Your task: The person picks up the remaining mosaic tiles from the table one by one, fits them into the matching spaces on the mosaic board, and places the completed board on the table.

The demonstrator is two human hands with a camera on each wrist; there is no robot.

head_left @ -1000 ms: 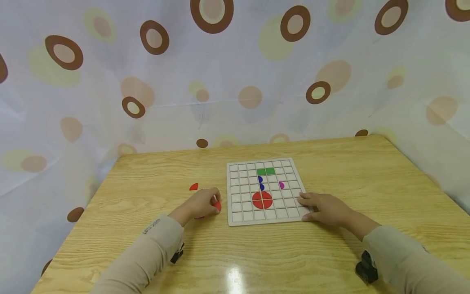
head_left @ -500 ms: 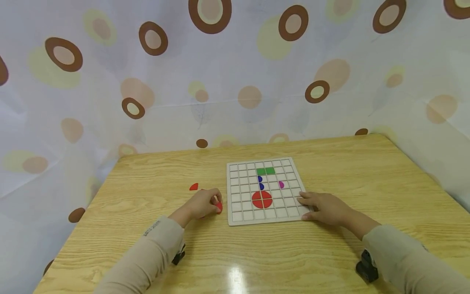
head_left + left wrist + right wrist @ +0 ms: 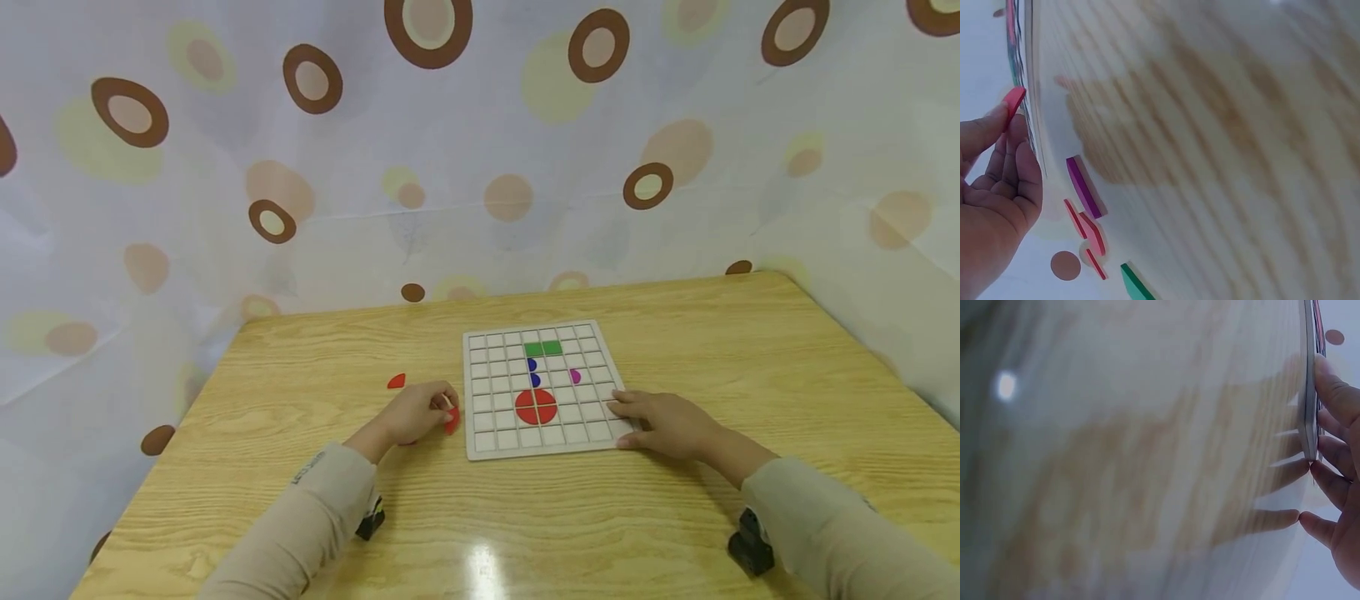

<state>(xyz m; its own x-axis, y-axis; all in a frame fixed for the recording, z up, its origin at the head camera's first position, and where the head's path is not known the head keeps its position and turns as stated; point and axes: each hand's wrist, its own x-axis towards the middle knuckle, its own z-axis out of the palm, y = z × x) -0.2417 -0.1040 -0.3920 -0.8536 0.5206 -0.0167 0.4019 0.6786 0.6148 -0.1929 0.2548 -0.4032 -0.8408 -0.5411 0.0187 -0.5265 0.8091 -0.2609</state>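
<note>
My left hand pinches a red quarter-circle tile between thumb and fingers, just off the left edge of a white grid board. In the left wrist view the tile stands tilted at the thumb tip. My right hand rests on the board's right edge, its fingers extended and touching the rim. Red quarter tiles form a full circle on the board. Two green squares, two blue half-circles and a magenta half-circle also lie on it.
A loose red tile lies left of the board. The left wrist view shows a purple tile, more red tiles and a green tile on the wooden table. A patterned cloth hangs behind.
My left hand has shifted slightly right, toward the board, and the red tile it pinches has turned a little more upright. My right hand stays in place on the board's edge.
</note>
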